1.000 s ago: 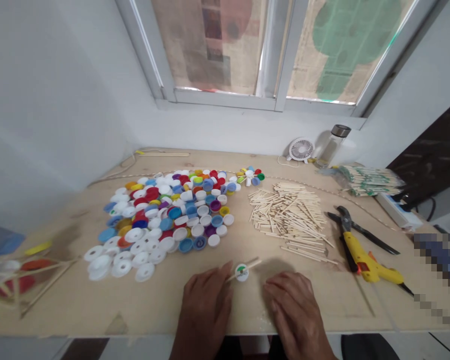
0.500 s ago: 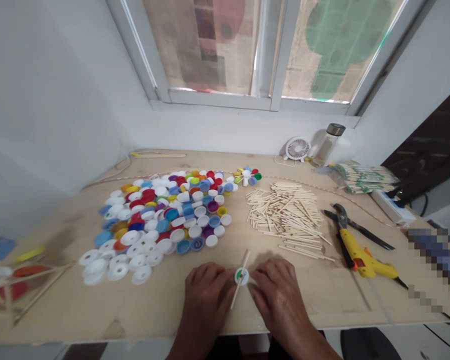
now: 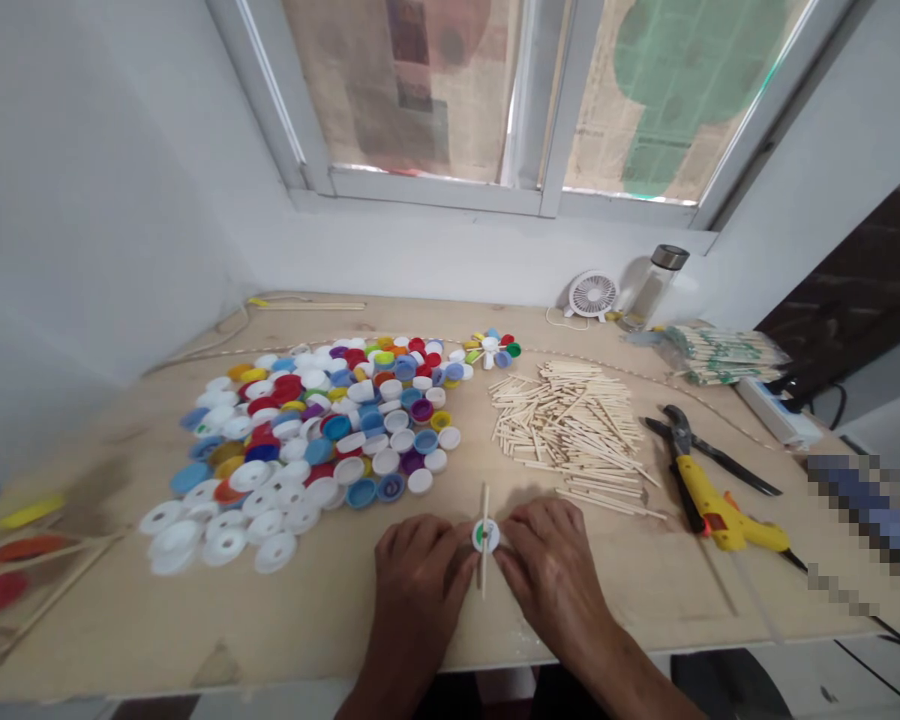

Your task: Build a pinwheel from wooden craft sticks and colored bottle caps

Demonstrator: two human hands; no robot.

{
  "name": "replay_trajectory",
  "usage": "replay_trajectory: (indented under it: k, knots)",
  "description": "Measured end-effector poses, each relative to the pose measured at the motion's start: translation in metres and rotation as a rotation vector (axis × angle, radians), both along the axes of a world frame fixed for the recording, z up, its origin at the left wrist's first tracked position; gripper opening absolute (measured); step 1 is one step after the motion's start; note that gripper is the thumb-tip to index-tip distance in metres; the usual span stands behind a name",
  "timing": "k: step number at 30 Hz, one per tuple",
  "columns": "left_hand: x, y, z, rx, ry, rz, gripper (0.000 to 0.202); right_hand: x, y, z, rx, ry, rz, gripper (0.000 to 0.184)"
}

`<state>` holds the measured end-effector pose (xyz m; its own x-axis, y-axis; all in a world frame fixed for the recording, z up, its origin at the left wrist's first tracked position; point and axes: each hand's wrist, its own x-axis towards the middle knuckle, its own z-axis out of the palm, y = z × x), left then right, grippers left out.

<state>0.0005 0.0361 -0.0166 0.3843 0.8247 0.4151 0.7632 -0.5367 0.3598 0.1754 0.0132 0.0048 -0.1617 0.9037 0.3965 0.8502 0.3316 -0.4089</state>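
Near the table's front edge, a white bottle cap (image 3: 492, 541) with a green mark lies between my two hands. Across its middle runs a thin wooden stick (image 3: 484, 578), pointing nearly straight away from me. My left hand (image 3: 418, 570) is closed, its thumb and forefinger pinching at the cap's left side. From the other side, my right hand (image 3: 553, 560) is closed too, thumb and forefinger at the cap's right edge. Whether something small sits between the fingertips is hidden. Beyond my right hand lies a pile of short wooden sticks (image 3: 570, 420).
Many coloured bottle caps (image 3: 322, 450) cover the left middle. Behind them sits a flower-like cap-and-stick piece (image 3: 489, 347). To the right lie a yellow glue gun (image 3: 727, 520), pliers (image 3: 677, 425) and a power strip (image 3: 780, 412). A fan (image 3: 592, 295) and glass bottle (image 3: 652, 288) stand behind.
The stick on the cap has turned from a slant to nearly straight up and down in view. Both hands stay at the cap's sides. The view has shifted slightly.
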Motion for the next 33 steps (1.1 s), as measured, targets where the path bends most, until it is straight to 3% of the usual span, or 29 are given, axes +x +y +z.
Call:
replay_trajectory:
  k: [6, 12, 18, 26, 33]
  knots:
    - [-0.003, 0.001, -0.003, 0.055, -0.009, -0.003, 0.022, 0.004, -0.005, 0.005, 0.026, -0.034, -0.013, 0.012]
    - [-0.011, 0.001, -0.008, 0.107, -0.03, -0.005, 0.023, 0.064, -0.018, 0.01, 0.103, -0.176, -0.122, 0.012]
    - [-0.006, 0.0, -0.005, 0.213, -0.108, 0.055, 0.021, 0.105, -0.015, 0.013, 0.016, -0.379, -0.314, 0.011]
    - [-0.011, -0.002, -0.01, 0.137, -0.079, 0.044, 0.02, 0.096, -0.001, 0.019, 0.032, -0.423, -0.283, 0.013]
    - [-0.006, -0.004, 0.0, 0.155, -0.159, 0.069, 0.019, 0.062, 0.046, 0.027, 0.02, -0.543, -0.111, 0.01]
